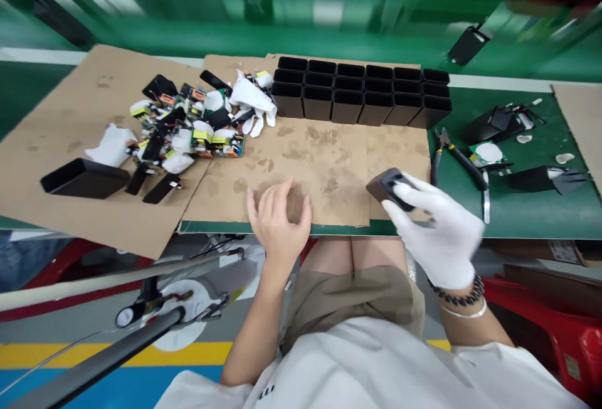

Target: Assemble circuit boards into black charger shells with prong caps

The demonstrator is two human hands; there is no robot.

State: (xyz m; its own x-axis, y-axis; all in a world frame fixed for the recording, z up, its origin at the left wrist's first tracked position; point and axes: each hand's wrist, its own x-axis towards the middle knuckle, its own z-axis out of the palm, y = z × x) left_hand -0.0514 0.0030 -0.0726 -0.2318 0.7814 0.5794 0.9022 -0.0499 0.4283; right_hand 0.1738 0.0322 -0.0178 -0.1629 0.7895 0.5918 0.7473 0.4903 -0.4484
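Note:
My right hand (437,227), in a white glove, grips a black plastic case (386,188) by one end, tilted above the cardboard's right part. My left hand (281,217) is bare, its fingers curved and apart with nothing between them, over the cardboard's front edge. Beyond both hands, rows of black open-topped cases (348,105) stand upright side by side. To the left lies a heap of circuit boards (202,127) with yellow and white parts. A pair of cutting pliers (458,158) with black and yellow handles lies right of the cardboard, near my right hand.
A single black case (84,178) lies on its side at the left, beside a crumpled white piece (111,144). Black housings (498,123) with loose parts lie on the green bench at the right. A metal bar (113,359) crosses below the bench at lower left.

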